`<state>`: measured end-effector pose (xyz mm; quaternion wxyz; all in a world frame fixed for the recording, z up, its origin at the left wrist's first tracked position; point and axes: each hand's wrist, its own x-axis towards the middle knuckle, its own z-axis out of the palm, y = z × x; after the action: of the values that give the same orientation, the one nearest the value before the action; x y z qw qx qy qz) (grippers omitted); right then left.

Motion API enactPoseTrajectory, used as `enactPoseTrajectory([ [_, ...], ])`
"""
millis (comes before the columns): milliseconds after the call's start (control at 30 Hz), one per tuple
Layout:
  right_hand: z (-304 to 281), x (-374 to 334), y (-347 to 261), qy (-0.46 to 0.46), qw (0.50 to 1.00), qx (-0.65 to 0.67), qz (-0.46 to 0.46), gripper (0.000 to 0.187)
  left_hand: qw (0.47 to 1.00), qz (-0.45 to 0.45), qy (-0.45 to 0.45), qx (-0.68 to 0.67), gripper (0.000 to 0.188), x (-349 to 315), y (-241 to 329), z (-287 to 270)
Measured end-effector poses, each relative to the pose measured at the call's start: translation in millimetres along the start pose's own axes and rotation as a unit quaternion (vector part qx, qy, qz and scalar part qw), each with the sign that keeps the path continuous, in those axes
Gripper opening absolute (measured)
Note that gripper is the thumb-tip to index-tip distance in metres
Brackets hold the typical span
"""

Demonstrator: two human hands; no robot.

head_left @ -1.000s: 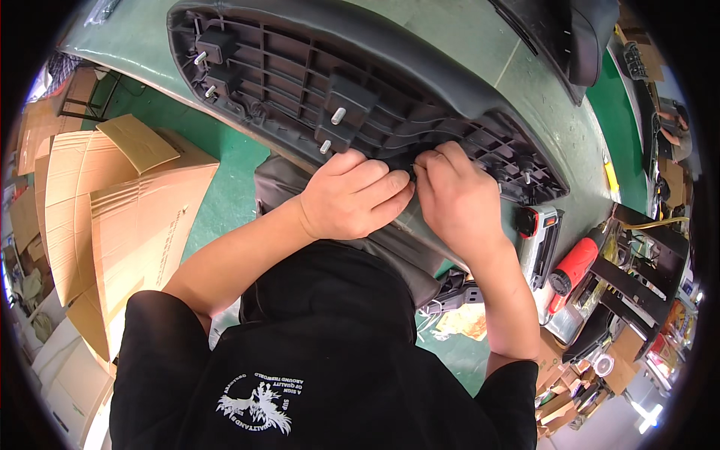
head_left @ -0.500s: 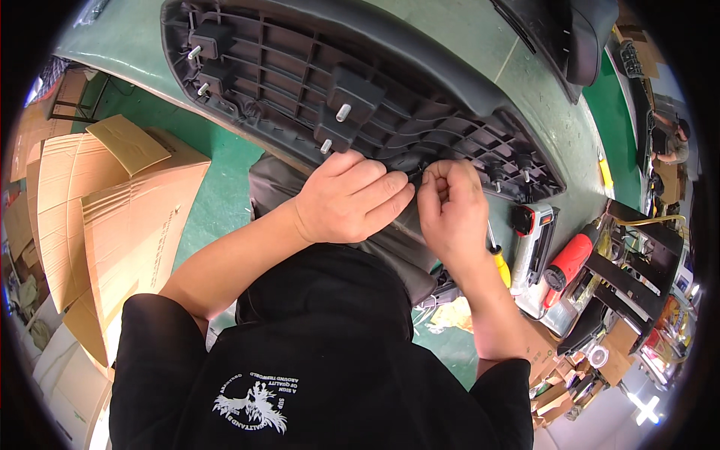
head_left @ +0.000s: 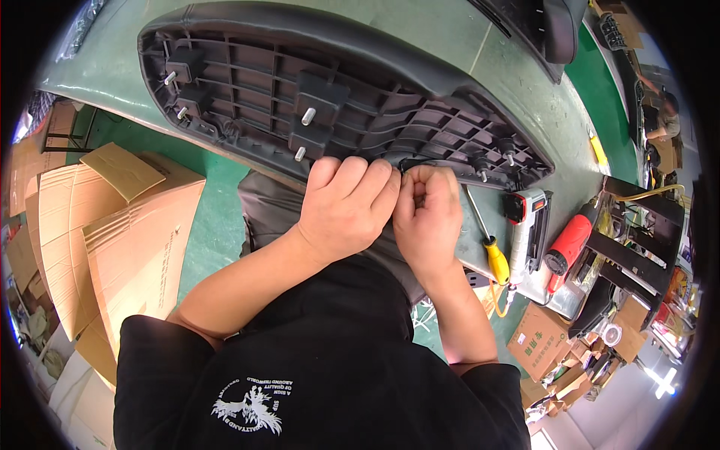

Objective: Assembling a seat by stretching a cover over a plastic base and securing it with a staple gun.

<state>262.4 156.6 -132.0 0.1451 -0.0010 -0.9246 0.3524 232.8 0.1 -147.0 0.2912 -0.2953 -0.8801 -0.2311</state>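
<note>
While a black, rib-backed padded panel (head_left: pixel 255 94) lies on the grey-green counter (head_left: pixel 517 82), its near edge is pinched by both hands (left hand (head_left: pixel 349 206), right hand (head_left: pixel 431 214)); white lettering and a winged emblem (head_left: pixel 249 409) are printed on the black shirt (head_left: pixel 330 360).

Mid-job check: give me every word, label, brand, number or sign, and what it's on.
I'm not copying wording, only where print stands:
Black cotton T-shirt: white lettering around a white bird emblem.
Brown cardboard box at lower right: green characters.
Tall brown open cardboard box at left: dark print, too small to read.
Silver-and-red handheld tool: any marking too small.
Curved black cushion with ribbed plastic underside: none legible.
</note>
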Motion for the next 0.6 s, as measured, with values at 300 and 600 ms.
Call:
enactPoseTrajectory([
  [300,-55,52,29,-0.069,0.963,-0.161,-0.206,0.023,0.999,0.044,0.021,-0.017,0.030,-13,-8,6],
  [600,-42,21,5,-0.076,0.991,0.103,0.034,0.021,0.999,0.045,0.018,-0.014,0.030,-9,-9,6],
])
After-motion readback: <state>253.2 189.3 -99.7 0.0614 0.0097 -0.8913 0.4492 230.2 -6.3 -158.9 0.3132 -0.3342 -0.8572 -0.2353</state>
